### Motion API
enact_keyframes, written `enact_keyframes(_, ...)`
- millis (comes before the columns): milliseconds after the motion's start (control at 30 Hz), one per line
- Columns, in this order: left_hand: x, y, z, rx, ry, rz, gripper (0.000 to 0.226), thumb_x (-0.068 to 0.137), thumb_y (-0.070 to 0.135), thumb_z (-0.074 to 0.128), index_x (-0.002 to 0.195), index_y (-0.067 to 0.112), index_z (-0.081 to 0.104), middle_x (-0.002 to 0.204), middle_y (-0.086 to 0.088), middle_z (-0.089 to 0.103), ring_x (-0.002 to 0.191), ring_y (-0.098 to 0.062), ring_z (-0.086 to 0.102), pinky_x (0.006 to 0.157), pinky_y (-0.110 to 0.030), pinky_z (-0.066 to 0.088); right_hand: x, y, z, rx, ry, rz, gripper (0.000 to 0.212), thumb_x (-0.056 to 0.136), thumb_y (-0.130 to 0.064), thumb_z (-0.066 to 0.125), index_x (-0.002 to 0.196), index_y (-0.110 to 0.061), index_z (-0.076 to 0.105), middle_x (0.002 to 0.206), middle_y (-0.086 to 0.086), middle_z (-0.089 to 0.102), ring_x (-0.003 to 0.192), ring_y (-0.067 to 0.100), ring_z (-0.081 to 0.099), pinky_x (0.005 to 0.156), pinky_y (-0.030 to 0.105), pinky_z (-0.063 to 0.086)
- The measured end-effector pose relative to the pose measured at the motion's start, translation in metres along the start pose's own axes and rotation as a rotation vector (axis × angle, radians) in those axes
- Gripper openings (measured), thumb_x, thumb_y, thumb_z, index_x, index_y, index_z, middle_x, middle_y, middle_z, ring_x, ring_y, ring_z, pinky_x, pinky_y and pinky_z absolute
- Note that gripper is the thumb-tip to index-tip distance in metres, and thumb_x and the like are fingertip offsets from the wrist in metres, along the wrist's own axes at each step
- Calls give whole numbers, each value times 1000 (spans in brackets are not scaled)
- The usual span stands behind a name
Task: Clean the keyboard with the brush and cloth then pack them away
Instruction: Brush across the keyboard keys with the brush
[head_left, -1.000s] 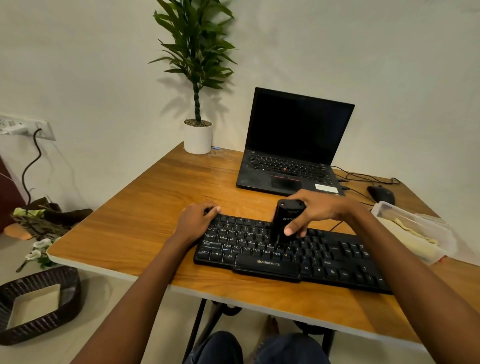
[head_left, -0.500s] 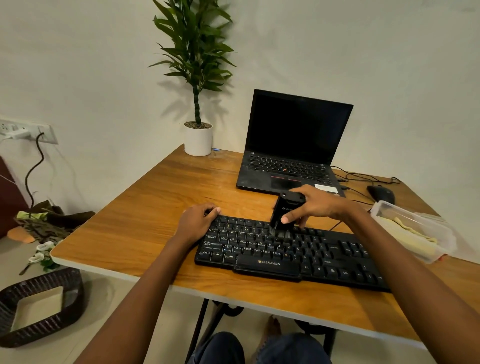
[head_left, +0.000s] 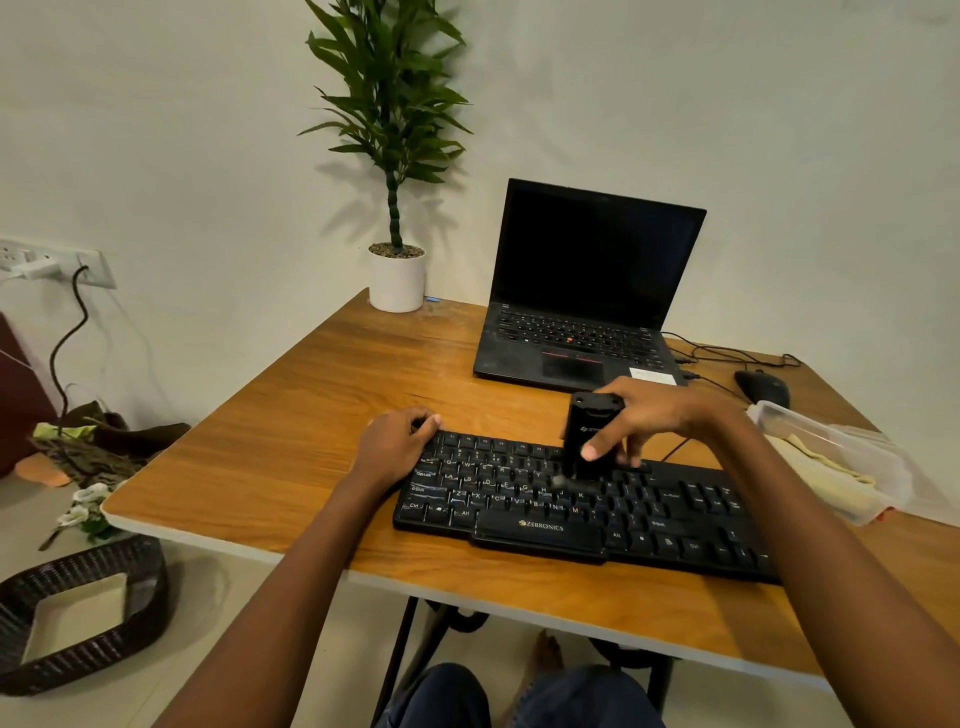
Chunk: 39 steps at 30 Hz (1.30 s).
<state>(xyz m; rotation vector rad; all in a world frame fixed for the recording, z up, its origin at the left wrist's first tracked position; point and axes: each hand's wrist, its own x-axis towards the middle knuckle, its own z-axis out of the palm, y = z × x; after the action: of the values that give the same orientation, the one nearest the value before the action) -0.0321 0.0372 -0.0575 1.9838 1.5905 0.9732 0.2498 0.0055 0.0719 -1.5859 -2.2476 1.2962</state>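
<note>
A black keyboard (head_left: 675, 525) lies near the front edge of the wooden table (head_left: 311, 415). My right hand (head_left: 649, 415) grips a black cylindrical brush (head_left: 589, 431) upright, its pale bristle tip pressed on the keys around the keyboard's middle rows. My left hand (head_left: 395, 447) rests on the keyboard's far left corner, fingers curled over the edge, holding it steady. A cream cloth (head_left: 821, 478) lies inside a clear plastic container (head_left: 852, 457) at the right edge of the table.
An open black laptop (head_left: 582, 291) stands behind the keyboard, with cables and a black mouse (head_left: 763, 387) to its right. A potted plant (head_left: 397, 275) sits at the table's far left corner. A dark woven basket (head_left: 78, 613) is on the floor at left.
My right hand has drawn the brush from the keyboard's top row back toward me onto the middle rows and set it more upright. My left hand has stayed in place.
</note>
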Motion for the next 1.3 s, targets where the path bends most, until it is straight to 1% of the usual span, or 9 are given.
enact_keyframes(200,-1,0,0,-3,20,2,26,98,30,46,88,14,64,81,4,60,75,-14,53,88,-41,43,7,-3,19,94,28,-116,40,78,-7,70,116,-2,57,100,14,66,73,19,66,58,25,55)
enact_keyframes(367,0,-1,1,-15,20,3,25,97,31,47,86,16,64,80,4,62,76,-16,56,93,-49,43,6,-1,14,44,23,-113,47,73,-18,75,115,-6,59,104,17,65,75,22,65,58,27,56)
enact_keyframes(567,0,-3,2,-21,21,6,24,97,32,47,82,20,61,77,5,60,74,-16,56,92,-52,43,7,5,17,78,16,-130,43,79,-9,71,118,0,55,103,19,65,69,16,64,57,25,54)
enact_keyframes(700,0,-2,2,-27,26,13,23,97,31,47,79,24,59,75,5,62,73,-17,59,91,-50,44,10,-1,16,66,68,-142,41,76,-14,73,113,-4,59,102,18,65,72,21,63,56,26,55)
enact_keyframes(800,0,-1,2,-14,33,19,24,98,30,47,77,23,57,73,5,60,68,-15,55,88,-46,44,11,-5,17,49,-15,-113,34,77,-9,71,109,-3,59,94,14,65,69,20,62,57,27,55)
enact_keyframes(900,0,-2,3,-4,31,22,24,98,30,47,77,23,56,71,7,57,65,-13,52,87,-47,43,14,-4,14,30,38,-136,35,76,-12,73,109,-8,61,101,17,66,72,21,64,59,30,56)
enact_keyframes(1033,1,-3,2,-15,39,11,26,97,31,47,83,17,64,75,5,61,69,-14,55,87,-46,46,13,-8,13,25,-62,-100,28,78,-8,71,104,-13,63,90,6,68,66,18,62,57,28,56)
enact_keyframes(1133,0,-2,2,-17,27,8,24,97,30,48,79,21,60,72,8,59,67,-12,54,90,-49,44,15,-6,12,19,33,-100,26,77,-12,73,101,-12,63,88,6,66,64,17,62,57,28,55)
enact_keyframes(1300,-1,-1,2,-6,32,6,25,98,30,47,83,18,63,77,5,61,73,-16,57,89,-46,45,13,-5,11,14,7,-83,27,77,-13,72,102,-9,62,85,6,66,63,17,60,55,24,54)
